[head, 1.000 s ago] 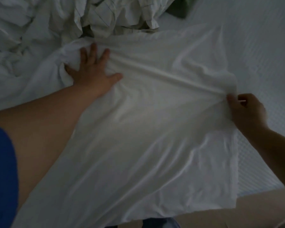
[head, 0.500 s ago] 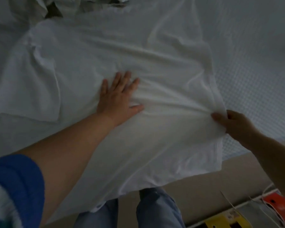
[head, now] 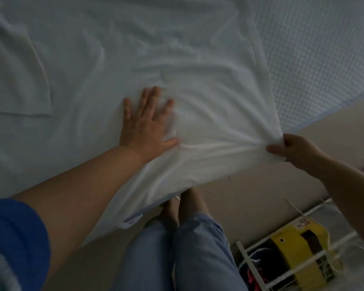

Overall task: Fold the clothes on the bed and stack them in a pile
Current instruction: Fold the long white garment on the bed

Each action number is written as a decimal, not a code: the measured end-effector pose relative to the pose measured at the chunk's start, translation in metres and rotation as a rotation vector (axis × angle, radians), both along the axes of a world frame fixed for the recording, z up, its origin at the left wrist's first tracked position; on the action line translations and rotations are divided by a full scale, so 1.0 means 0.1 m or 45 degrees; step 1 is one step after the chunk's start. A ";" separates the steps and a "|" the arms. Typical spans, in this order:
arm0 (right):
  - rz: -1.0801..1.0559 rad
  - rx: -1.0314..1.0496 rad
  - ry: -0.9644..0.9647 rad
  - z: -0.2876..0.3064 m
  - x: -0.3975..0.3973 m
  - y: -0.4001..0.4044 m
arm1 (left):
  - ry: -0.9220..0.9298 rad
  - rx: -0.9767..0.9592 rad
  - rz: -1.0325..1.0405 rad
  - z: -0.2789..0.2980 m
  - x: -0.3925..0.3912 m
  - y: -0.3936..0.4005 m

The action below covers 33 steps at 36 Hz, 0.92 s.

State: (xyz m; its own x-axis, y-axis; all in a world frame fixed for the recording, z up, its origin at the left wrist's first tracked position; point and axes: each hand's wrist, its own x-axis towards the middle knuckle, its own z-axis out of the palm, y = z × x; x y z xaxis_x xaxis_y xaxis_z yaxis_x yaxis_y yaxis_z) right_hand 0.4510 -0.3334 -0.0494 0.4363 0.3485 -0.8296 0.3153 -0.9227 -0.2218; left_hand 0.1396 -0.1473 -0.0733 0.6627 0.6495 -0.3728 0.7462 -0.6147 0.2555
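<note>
A white T-shirt lies spread over the bed, its lower part hanging past the bed's near edge. My left hand presses flat on the cloth with straight, spread fingers. My right hand pinches the shirt's right edge at the bed's edge and pulls it taut, so creases run from one hand to the other. A sleeve lies flat at the left.
The bed's textured white cover shows bare at the upper right. Below the bed are beige floor, my legs in blue jeans, and a white wire rack holding a yellow box at the lower right.
My left hand slid down the shirt toward the bed's near edge. My right hand kept its pinch on the edge and came nearer too. The view tilted down, so the crumpled clothes left the frame.
</note>
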 end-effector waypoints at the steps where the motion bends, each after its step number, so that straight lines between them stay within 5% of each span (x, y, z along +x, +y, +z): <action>1: -0.093 0.013 0.023 -0.02 -0.01 -0.05 | 0.032 -0.002 0.030 -0.02 -0.03 0.02; 9: -0.122 0.085 -0.458 -0.06 -0.11 -0.05 | 0.067 -0.079 0.063 0.00 -0.08 0.13; 14: 0.017 0.273 -0.462 0.25 -0.34 0.40 | -0.096 -0.114 0.275 0.24 -0.18 0.35; 23: 0.422 0.495 -0.267 0.35 -0.66 2.15 | -0.034 0.032 0.751 0.46 -0.58 1.36; 33: 0.693 0.720 -0.538 0.10 -0.49 4.04 | -0.033 0.171 1.142 0.26 -0.56 2.38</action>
State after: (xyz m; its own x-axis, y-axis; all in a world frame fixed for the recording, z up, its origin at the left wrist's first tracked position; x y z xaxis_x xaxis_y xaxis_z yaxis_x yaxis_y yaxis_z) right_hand 0.4021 0.0708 -0.0392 0.3213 0.9053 -0.2778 0.8366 -0.4088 -0.3647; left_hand 0.0835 0.0903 -0.0471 -0.1055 0.9628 -0.2486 0.9542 0.1684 0.2473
